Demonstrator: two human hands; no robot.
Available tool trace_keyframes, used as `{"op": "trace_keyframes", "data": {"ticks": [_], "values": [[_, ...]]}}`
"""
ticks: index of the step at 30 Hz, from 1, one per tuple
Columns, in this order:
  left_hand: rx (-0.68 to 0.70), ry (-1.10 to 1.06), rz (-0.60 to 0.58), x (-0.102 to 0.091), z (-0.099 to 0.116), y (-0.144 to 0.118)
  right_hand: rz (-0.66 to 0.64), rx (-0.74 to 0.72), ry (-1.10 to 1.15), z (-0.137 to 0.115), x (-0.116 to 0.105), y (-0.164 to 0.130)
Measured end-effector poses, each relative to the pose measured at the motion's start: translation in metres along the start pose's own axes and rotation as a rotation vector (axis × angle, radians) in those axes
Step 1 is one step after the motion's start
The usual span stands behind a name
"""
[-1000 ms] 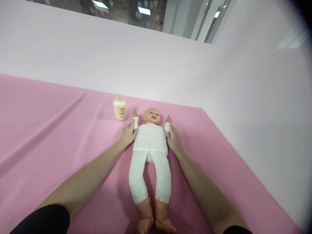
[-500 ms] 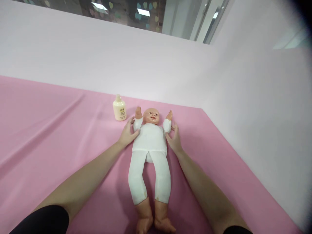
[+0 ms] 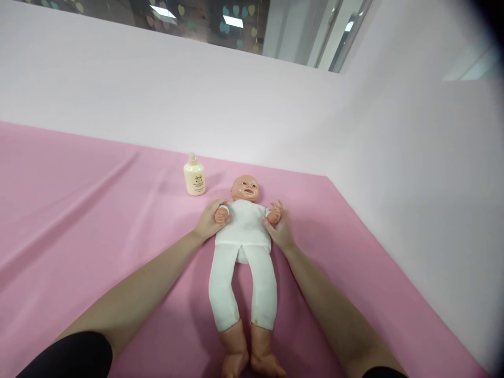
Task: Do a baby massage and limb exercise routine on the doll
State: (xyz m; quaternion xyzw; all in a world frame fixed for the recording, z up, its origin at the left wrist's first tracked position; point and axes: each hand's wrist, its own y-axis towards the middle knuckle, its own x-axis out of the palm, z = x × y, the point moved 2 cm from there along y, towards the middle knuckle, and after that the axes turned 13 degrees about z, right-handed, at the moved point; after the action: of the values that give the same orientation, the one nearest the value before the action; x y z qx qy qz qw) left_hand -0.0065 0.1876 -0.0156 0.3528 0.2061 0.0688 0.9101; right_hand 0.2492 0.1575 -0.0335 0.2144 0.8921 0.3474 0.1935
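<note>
A baby doll [image 3: 243, 223] with a white body and bare feet lies on its back, its head away from me. My left hand [image 3: 207, 220] is wrapped round the doll's arm on the left, whose small hand [image 3: 221, 216] points up toward me. On the other side my right hand [image 3: 282, 229] grips the doll's other arm, with its little hand [image 3: 274, 214] showing between my thumb and fingers. Both doll arms are bent beside the chest. Parts of my fingers are hidden behind the arms.
A cream-coloured bottle [image 3: 195, 177] with a printed label stands upright left of the doll's head. The pink sheet [image 3: 118, 210] under the doll has several creases. White walls [image 3: 220, 105] rise behind and at the right, with a window [image 3: 205, 21] above.
The doll's forearms, raised beside its head before, have swung down toward me beside its chest. My hands have stayed at its arms and closed round them. The bottle has not moved.
</note>
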Motion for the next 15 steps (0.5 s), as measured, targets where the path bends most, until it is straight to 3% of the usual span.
{"op": "trace_keyframes", "data": {"ticks": [4,9,15], "values": [[-0.152,-0.106,0.096,0.001,-0.009,0.002,0.155,0.159,0.029,0.009,-0.006,0.006],[-0.179,-0.136,0.219,-0.001,-0.014,0.007,0.303,0.305,0.034,0.019,-0.016,0.013],[-0.413,-0.327,0.394,-0.003,-0.033,0.01,0.418,0.392,-0.013,0.045,-0.024,0.016]]}}
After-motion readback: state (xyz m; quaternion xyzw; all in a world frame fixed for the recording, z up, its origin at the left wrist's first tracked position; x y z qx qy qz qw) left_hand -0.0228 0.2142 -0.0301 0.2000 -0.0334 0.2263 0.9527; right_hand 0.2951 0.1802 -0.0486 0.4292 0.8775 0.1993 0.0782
